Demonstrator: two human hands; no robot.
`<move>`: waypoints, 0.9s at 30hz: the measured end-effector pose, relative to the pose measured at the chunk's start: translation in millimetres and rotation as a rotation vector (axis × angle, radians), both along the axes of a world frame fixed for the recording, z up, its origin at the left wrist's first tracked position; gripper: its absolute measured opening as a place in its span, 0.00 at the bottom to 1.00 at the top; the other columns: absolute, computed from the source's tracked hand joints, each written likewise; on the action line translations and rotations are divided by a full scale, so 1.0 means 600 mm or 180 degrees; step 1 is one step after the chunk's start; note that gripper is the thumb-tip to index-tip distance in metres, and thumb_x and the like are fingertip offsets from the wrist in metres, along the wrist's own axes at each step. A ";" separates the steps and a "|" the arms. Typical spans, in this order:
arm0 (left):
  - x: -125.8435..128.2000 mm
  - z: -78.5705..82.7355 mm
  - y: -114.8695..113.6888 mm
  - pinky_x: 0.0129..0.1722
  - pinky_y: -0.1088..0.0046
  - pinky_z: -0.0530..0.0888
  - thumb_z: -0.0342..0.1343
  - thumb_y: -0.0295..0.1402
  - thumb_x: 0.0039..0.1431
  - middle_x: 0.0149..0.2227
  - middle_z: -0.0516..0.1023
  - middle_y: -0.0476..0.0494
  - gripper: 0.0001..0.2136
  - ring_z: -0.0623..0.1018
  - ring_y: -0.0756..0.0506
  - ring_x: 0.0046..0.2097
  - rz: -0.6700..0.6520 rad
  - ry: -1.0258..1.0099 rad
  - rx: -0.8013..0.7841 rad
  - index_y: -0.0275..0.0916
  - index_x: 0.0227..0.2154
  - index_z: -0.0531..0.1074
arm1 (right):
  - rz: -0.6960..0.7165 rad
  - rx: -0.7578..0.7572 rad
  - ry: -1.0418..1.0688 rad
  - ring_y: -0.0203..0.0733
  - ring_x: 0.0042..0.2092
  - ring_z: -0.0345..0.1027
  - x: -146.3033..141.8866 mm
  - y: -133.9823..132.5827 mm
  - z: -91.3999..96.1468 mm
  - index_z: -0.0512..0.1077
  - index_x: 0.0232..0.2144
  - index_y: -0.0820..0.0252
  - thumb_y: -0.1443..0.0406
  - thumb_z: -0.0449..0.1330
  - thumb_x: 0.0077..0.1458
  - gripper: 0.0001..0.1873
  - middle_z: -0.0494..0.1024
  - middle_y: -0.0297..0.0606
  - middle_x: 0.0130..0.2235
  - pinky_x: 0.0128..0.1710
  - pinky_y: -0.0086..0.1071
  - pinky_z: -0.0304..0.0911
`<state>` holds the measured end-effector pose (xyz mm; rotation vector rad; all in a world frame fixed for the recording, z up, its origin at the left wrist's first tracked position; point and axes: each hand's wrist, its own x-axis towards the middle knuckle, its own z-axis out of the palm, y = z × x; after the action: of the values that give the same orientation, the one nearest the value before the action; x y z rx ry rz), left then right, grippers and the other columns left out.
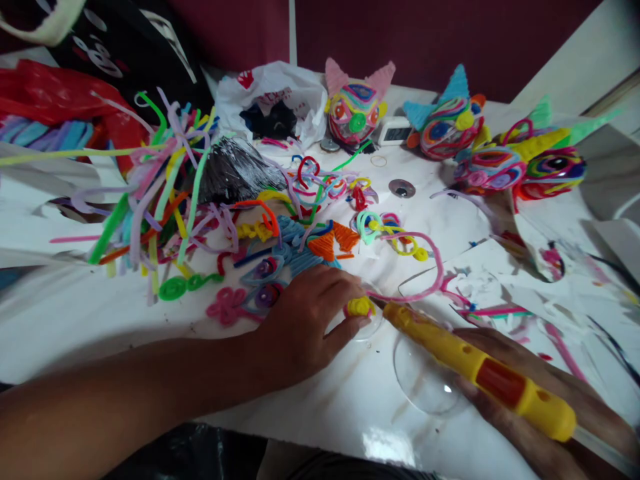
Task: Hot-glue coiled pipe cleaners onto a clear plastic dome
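My left hand (pixel 313 313) is closed at the table's middle, thumb and fingers on the rim of a small clear plastic dome (pixel 371 330). A yellow coiled pipe-cleaner piece (pixel 359 307) with a pink edge sits at that dome. My right hand (pixel 555 373) grips a yellow hot glue gun (pixel 450 350) with a red panel; its nozzle points left, close to the coil. A long pink pipe cleaner (pixel 435 260) curves just behind the nozzle. Below the gun lies a larger clear plastic dome (pixel 420 383), partly hidden by my right fingers.
Loose pipe cleaners (pixel 165 180) heap at the left beside a black bristly bundle (pixel 235 170). Several colourful animal-head figures (pixel 355 110) stand along the back, near a white plastic bag (pixel 280 87) and a small digital clock (pixel 395 131). Paper scraps (pixel 530 293) cover the right.
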<state>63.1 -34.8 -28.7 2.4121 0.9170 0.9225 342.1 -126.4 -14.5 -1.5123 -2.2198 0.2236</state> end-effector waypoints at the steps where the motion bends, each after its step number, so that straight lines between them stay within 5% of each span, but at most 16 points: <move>1: 0.000 0.000 0.000 0.49 0.62 0.70 0.53 0.32 0.63 0.44 0.75 0.43 0.07 0.73 0.44 0.47 -0.0019 -0.0017 -0.0036 0.37 0.42 0.69 | -0.0061 0.0076 -0.0111 0.49 0.38 0.77 0.004 -0.001 -0.003 0.58 0.58 0.35 0.58 0.54 0.56 0.27 0.78 0.27 0.48 0.30 0.36 0.77; 8: -0.001 0.001 0.000 0.49 0.63 0.70 0.54 0.31 0.62 0.43 0.75 0.42 0.07 0.73 0.44 0.47 -0.0032 -0.0102 -0.0127 0.36 0.41 0.69 | -0.0024 0.0368 -0.0404 0.50 0.34 0.77 -0.005 0.006 0.005 0.51 0.62 0.31 0.59 0.53 0.56 0.33 0.78 0.21 0.48 0.29 0.41 0.78; 15: -0.001 0.000 0.000 0.49 0.63 0.69 0.54 0.31 0.62 0.44 0.75 0.42 0.07 0.73 0.43 0.47 -0.0029 -0.0098 -0.0114 0.36 0.42 0.68 | 0.0209 0.0481 -0.0521 0.48 0.30 0.77 -0.003 0.019 0.008 0.51 0.64 0.40 0.57 0.53 0.58 0.33 0.79 0.27 0.45 0.34 0.39 0.78; 19: -0.001 -0.001 0.000 0.49 0.63 0.70 0.55 0.31 0.62 0.43 0.75 0.41 0.07 0.73 0.43 0.47 -0.0030 -0.0121 -0.0079 0.36 0.42 0.68 | 0.0305 0.0529 -0.0465 0.48 0.34 0.77 -0.005 0.019 0.006 0.49 0.65 0.41 0.57 0.53 0.58 0.34 0.79 0.27 0.46 0.44 0.39 0.76; 27: -0.001 -0.003 -0.001 0.49 0.62 0.70 0.54 0.32 0.62 0.44 0.75 0.42 0.07 0.73 0.43 0.48 0.0005 -0.0118 -0.0103 0.38 0.42 0.68 | 0.0261 0.0591 -0.0564 0.49 0.38 0.78 0.001 0.012 0.000 0.50 0.65 0.38 0.57 0.53 0.57 0.35 0.80 0.25 0.45 0.39 0.37 0.78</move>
<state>62.7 -35.5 -30.3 2.3594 0.9134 0.9426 342.4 -119.2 -14.7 -1.3900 -2.3684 -0.0936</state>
